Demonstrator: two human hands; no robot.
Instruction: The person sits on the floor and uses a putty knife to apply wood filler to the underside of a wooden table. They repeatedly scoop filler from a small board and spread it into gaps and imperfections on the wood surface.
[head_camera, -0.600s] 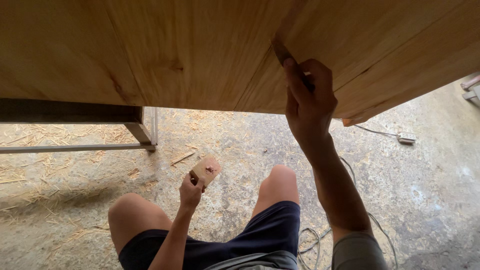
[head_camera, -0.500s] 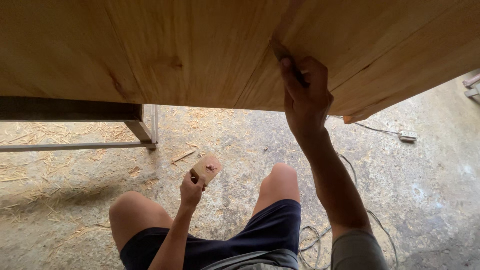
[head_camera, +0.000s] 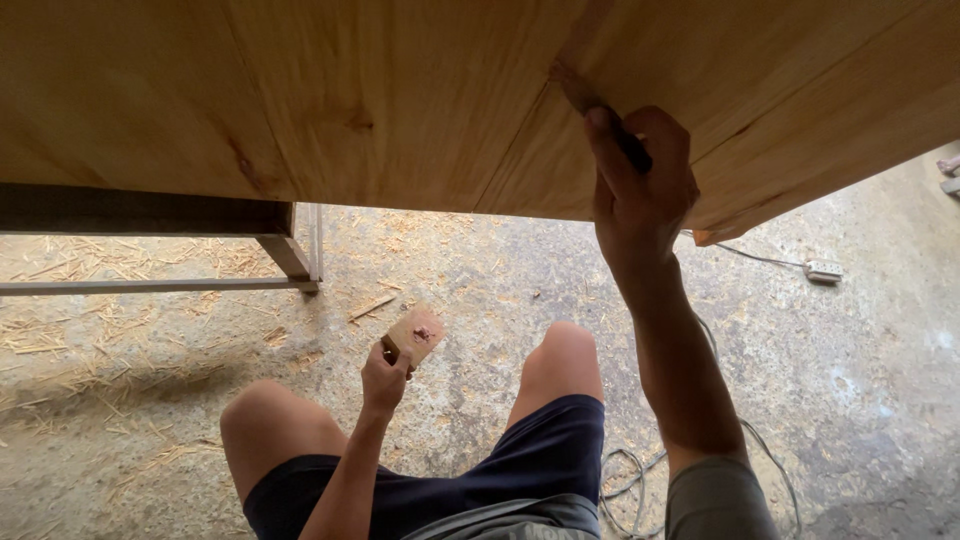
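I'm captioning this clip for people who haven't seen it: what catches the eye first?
A broad wooden panel fills the top of the view, and the right hand presses a dark tool against a seam in it. Lower down, the left hand holds a small wooden block above a floor strewn with wood shavings.

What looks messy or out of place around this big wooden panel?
Wood shavings are strewn across the concrete floor at left, and a loose cable trails by the person's knee. The wooden panel itself looks sound, with knots and dark filler along one seam.
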